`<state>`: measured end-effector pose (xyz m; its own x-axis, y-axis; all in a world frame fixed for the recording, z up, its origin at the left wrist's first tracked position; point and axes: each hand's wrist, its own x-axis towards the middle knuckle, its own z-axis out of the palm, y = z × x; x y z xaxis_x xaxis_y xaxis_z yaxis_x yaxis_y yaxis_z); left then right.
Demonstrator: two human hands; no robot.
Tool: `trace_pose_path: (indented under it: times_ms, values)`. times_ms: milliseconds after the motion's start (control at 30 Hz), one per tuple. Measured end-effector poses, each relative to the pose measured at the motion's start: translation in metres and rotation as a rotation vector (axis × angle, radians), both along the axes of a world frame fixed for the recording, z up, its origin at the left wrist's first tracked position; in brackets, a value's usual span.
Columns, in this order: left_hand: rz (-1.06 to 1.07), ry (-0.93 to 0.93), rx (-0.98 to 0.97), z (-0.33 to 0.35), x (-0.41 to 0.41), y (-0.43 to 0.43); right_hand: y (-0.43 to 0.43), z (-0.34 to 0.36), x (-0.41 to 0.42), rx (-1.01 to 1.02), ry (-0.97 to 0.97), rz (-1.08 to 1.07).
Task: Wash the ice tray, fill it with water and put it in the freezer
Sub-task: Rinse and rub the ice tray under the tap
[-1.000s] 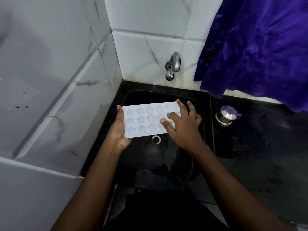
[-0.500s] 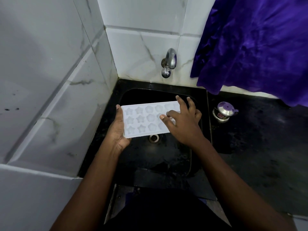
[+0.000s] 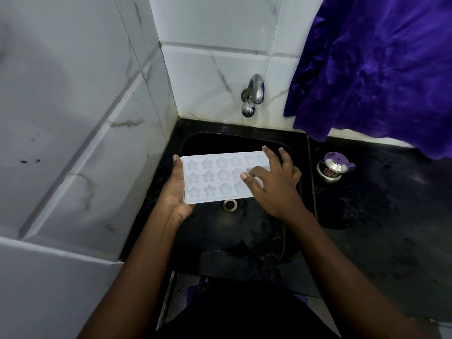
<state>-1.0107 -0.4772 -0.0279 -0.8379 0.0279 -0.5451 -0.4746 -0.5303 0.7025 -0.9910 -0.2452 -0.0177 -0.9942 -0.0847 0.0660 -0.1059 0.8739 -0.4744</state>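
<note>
White veined wall tiles meet in corner; black counter; purple cloth hanging right.

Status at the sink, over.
Left hand holds ice tray by its left end, above sink. Right hand rests on tray's right part, fingers spread. No water seen from tap; nothing blocking.

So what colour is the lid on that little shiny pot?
Purple: the lid of the small steel pot, best in the head view.
</note>
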Motion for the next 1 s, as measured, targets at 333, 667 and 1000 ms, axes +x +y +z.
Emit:
trace_pose_path:
  times_ms: [333, 667, 1000]
  values:
    - [0.033, -0.027, 0.007, 0.001, 0.001, -0.004, 0.025, 0.007, -0.002, 0.059, -0.086, -0.062]
    - [-0.009, -0.032, 0.010, 0.002, 0.000, 0.003, 0.028, 0.003, 0.000, 0.106, -0.090, -0.042]
    - [-0.007, -0.031, 0.000, 0.003, -0.006, 0.005, 0.033, -0.001, -0.001, 0.120, -0.018, -0.103]
